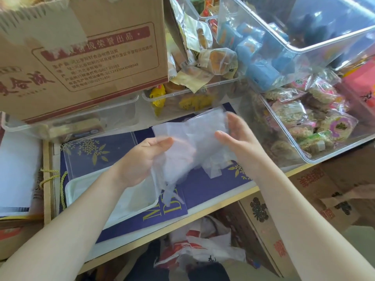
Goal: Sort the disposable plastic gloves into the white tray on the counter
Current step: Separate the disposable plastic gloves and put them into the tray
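A loose bunch of thin, see-through plastic gloves [188, 147] hangs between my two hands above the counter. My left hand [142, 159] grips its lower left side, thumb on top. My right hand [237, 136] presses against the right side with fingers straight and slightly apart. Glove fingers dangle down toward the white tray [70, 189], which lies low and left on the counter, partly hidden by my left forearm. More pale film seems to lie inside the tray.
Purple printed bags [97, 151] cover the counter. A large cardboard box [81, 57] sits on clear bins at the left. Clear bins of wrapped snacks [304, 122] crowd the back and right. Cartons and a plastic bag [203, 250] lie below the counter edge.
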Action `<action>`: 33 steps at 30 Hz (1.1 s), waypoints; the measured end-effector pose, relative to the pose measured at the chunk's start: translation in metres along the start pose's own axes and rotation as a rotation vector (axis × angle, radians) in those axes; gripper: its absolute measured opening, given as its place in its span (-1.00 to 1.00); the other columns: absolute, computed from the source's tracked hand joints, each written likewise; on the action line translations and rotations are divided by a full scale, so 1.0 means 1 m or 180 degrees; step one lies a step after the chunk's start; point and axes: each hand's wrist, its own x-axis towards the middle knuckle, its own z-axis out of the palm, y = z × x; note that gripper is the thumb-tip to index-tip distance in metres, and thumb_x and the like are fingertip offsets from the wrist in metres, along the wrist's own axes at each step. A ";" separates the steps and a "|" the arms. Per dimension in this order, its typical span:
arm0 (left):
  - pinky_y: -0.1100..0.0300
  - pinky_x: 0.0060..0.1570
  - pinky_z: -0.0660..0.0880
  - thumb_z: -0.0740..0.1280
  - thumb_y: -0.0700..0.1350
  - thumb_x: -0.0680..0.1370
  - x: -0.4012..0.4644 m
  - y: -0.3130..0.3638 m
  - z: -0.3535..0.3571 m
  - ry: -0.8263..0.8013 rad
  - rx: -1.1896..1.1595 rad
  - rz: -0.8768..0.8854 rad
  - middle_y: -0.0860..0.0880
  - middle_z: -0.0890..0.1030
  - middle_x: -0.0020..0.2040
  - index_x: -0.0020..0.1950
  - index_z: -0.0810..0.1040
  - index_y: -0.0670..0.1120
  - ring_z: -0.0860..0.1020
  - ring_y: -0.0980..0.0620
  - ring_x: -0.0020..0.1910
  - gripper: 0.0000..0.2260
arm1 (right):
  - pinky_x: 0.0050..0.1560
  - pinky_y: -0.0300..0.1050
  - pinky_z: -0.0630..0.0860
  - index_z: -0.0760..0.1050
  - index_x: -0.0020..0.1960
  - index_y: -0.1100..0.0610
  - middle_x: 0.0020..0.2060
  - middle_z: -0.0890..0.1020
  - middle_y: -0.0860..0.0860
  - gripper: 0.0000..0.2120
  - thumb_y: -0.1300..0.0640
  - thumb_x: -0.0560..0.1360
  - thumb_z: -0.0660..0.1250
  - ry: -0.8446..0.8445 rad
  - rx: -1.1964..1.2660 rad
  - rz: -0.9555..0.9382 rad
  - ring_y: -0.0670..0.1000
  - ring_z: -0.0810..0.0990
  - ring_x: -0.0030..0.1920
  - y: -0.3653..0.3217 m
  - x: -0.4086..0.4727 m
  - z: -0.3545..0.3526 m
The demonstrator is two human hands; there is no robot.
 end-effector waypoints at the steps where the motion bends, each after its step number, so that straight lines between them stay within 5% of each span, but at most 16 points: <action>1: 0.26 -0.08 0.54 0.24 -0.03 0.53 -0.001 0.001 -0.003 -0.0060 -0.0020 -0.0076 -0.09 0.68 -0.03 0.01 0.67 -0.10 0.65 0.03 -0.10 -0.74 | 0.09 -0.12 0.50 0.47 0.21 0.14 0.10 0.61 0.01 -0.58 0.04 0.41 0.44 -0.0378 0.0285 0.0181 -0.04 0.58 0.09 0.003 0.002 -0.003; 3: 0.23 -0.04 0.54 0.23 0.00 0.54 -0.004 0.001 -0.007 -0.0094 -0.0022 -0.0228 -0.09 0.68 0.00 0.05 0.67 -0.09 0.65 0.02 -0.07 -0.72 | -0.11 -0.06 0.51 0.54 0.00 0.24 -0.14 0.66 0.06 -0.78 0.12 0.43 0.38 -0.0761 0.0382 0.0234 0.02 0.62 -0.13 0.004 0.003 0.000; 6: 0.23 0.24 0.41 0.24 0.15 0.52 -0.003 -0.003 -0.009 0.0423 0.0497 -0.0413 0.03 0.66 0.05 0.07 0.64 -0.08 0.58 0.09 0.11 -0.64 | -0.27 -0.19 0.51 0.50 -0.16 0.24 -0.33 0.60 0.04 -0.90 0.23 0.50 0.34 -0.0445 0.0410 0.0097 -0.03 0.57 -0.31 0.009 0.004 0.014; 10: 0.36 -0.25 0.43 0.23 0.00 0.58 0.003 -0.012 -0.016 0.0723 0.1226 -0.0611 0.16 0.68 -0.17 -0.10 0.63 0.00 0.57 0.19 -0.23 -0.79 | -0.30 -0.21 0.43 0.47 -0.24 0.11 -0.38 0.54 -0.03 -0.85 0.18 0.51 0.33 0.0217 -0.0621 -0.0017 -0.11 0.48 -0.37 0.028 0.015 0.033; 14: 0.41 -0.34 0.41 0.33 -0.09 0.54 0.011 -0.030 -0.026 0.0973 0.1767 -0.0849 0.15 0.67 -0.21 -0.10 0.59 0.05 0.57 0.21 -0.26 -0.93 | -0.32 -0.41 0.32 0.34 -0.32 -0.06 -0.45 0.49 -0.17 -0.69 0.21 0.53 0.29 0.0211 -0.1030 -0.0311 -0.30 0.45 -0.38 0.046 0.023 0.044; 18: 0.24 -0.15 0.45 0.31 -0.16 0.55 0.023 -0.050 -0.022 0.1448 0.1681 -0.0564 0.01 0.66 -0.13 -0.10 0.59 -0.02 0.59 0.14 -0.20 -0.91 | -0.28 -0.35 0.31 0.36 -0.25 -0.03 -0.44 0.50 -0.26 -0.74 0.17 0.60 0.16 -0.0159 -0.0781 -0.0097 -0.25 0.42 -0.37 0.069 0.032 0.050; 20: 0.35 -0.28 0.44 0.27 -0.17 0.57 0.028 -0.054 -0.020 0.1636 0.1742 -0.0542 0.09 0.61 -0.23 -0.18 0.54 0.02 0.57 0.21 -0.30 -0.84 | -0.25 -0.16 0.32 0.42 -0.12 0.07 -0.35 0.48 -0.17 -0.82 0.09 0.61 0.12 -0.0174 -0.0964 0.0182 -0.11 0.41 -0.30 0.080 0.037 0.040; 23: 0.24 -0.35 0.32 0.21 -0.11 0.58 0.035 -0.057 -0.026 0.1856 0.2844 -0.0635 -0.02 0.52 -0.30 -0.26 0.41 -0.09 0.47 -0.02 -0.26 -0.78 | -0.02 -0.06 0.40 0.40 0.23 0.11 0.10 0.54 0.06 -0.74 0.04 0.58 0.17 0.0230 -0.2411 0.0451 0.08 0.49 0.07 0.108 0.044 0.002; 26: 0.18 -0.40 0.23 0.17 -0.10 0.60 0.041 -0.056 -0.028 0.1954 0.3080 -0.0617 -0.03 0.42 -0.35 -0.30 0.28 -0.09 0.36 0.01 -0.34 -0.73 | 0.31 0.11 0.28 0.25 0.40 0.12 0.44 0.24 0.16 -0.46 -0.08 0.51 0.27 0.0466 -0.3707 0.0753 0.21 0.22 0.41 0.132 0.043 -0.039; 29: 0.17 -0.40 0.20 0.19 -0.10 0.59 0.047 -0.057 -0.026 0.2034 0.3070 -0.0518 -0.04 0.35 -0.37 -0.27 0.28 -0.17 0.29 0.01 -0.38 -0.73 | 0.36 0.10 0.25 0.14 0.47 0.11 0.49 0.15 0.11 -0.31 -0.21 0.49 0.24 0.0101 -0.3965 0.0910 0.20 0.15 0.45 0.140 0.041 -0.061; 33: 0.10 -0.33 0.29 0.24 -0.03 0.56 0.057 -0.053 -0.022 0.2168 0.2756 -0.0384 -0.17 0.52 -0.22 -0.07 0.43 -0.32 0.45 -0.15 -0.21 -0.69 | 0.29 0.03 0.34 0.22 0.45 0.17 0.46 0.25 0.12 -0.44 -0.04 0.55 0.24 -0.0170 -0.4105 0.0525 0.18 0.23 0.41 0.142 0.037 -0.069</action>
